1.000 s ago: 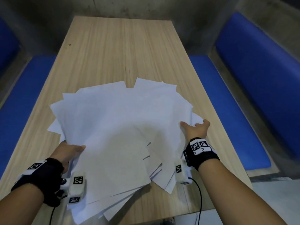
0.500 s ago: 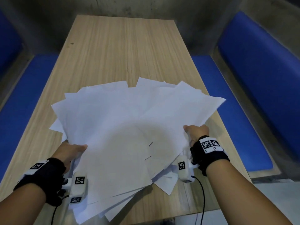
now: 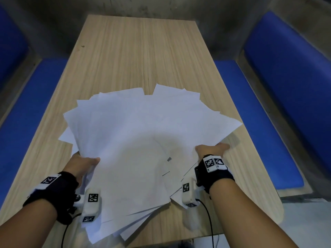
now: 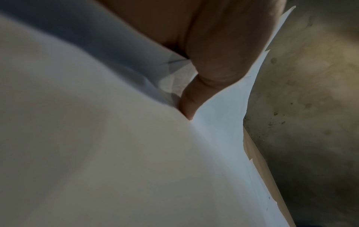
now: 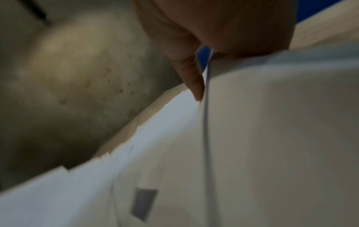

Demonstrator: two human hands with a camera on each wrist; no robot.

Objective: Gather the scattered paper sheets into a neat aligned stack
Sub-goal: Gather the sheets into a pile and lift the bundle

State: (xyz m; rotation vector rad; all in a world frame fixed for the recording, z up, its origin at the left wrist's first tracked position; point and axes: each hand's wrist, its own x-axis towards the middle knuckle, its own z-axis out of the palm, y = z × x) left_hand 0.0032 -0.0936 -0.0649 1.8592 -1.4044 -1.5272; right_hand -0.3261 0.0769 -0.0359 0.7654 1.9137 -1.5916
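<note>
A loose fan of several white paper sheets (image 3: 136, 140) lies on the near half of the wooden table (image 3: 139, 51), its near corners hanging past the front edge. My left hand (image 3: 89, 161) grips the fan's left edge, thumb on top and fingers hidden beneath. My right hand (image 3: 209, 149) holds the right edge the same way, with the outer sheets raised off the table. In the left wrist view my thumb (image 4: 194, 99) presses into the paper (image 4: 116, 153). In the right wrist view, which is blurred, my thumb (image 5: 194, 86) lies on the sheets (image 5: 272, 138).
Blue bench seats run along the left (image 3: 32, 104) and right (image 3: 265, 122) sides of the table, with a blue back cushion (image 3: 295, 68) on the right. A grey concrete wall (image 3: 161, 6) stands beyond the table's far end. Bare wood shows on the far half.
My right hand has taken hold of the right-hand sheets, lifted them off the table and drawn them in over the fan. My left hand has kept its hold in place.
</note>
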